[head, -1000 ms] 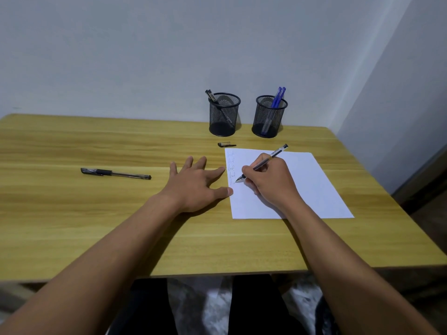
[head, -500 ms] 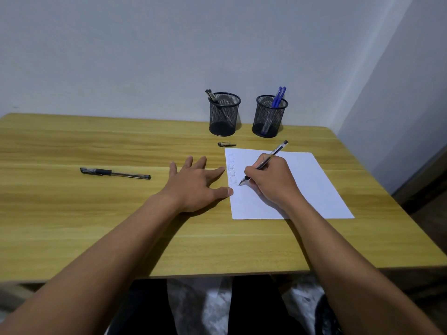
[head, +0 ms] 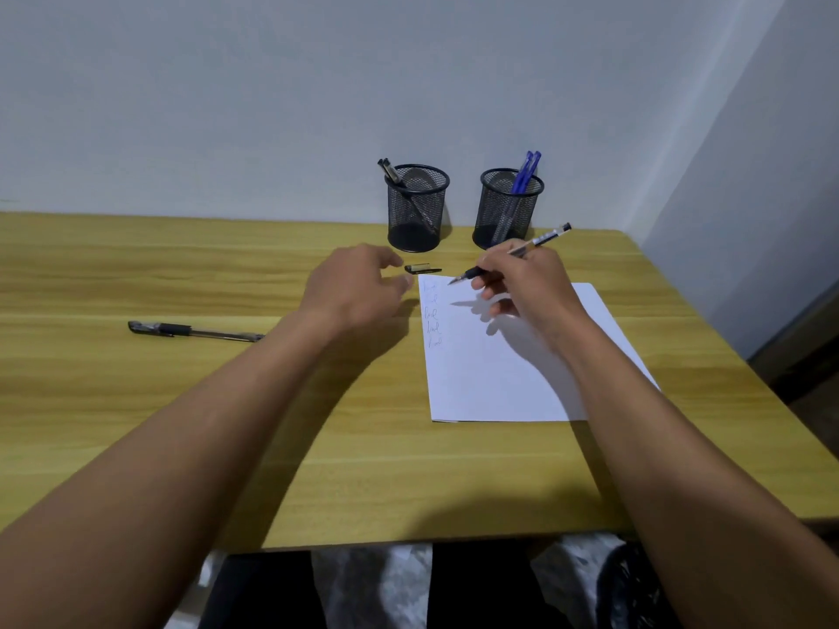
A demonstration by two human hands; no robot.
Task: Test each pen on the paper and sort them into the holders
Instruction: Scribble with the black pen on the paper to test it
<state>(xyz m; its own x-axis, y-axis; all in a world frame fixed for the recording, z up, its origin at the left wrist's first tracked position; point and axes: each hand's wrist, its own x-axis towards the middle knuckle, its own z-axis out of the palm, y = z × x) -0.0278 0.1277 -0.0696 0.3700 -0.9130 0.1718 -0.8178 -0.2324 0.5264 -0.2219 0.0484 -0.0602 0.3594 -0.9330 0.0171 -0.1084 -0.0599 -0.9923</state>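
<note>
My right hand [head: 529,283] holds an uncapped black pen [head: 540,241] lifted above the top of the white paper [head: 508,370], tip pointing left. Several scribbles run down the paper's left edge. My left hand [head: 354,286] hovers above the table with loosely curled fingers, just left of the black pen cap [head: 422,268], not touching it. Two black mesh holders stand at the back: the left holder [head: 415,211] has a black pen, the right holder [head: 506,211] has blue pens. Another capped black pen [head: 195,331] lies on the table at left.
The wooden table [head: 136,401] meets a white wall at the back and a corner at the right. Its front edge is near my lap.
My right hand lifted the pen off the paper and moved it up toward the holders. My left hand left the table beside the paper and moved forward to the cap.
</note>
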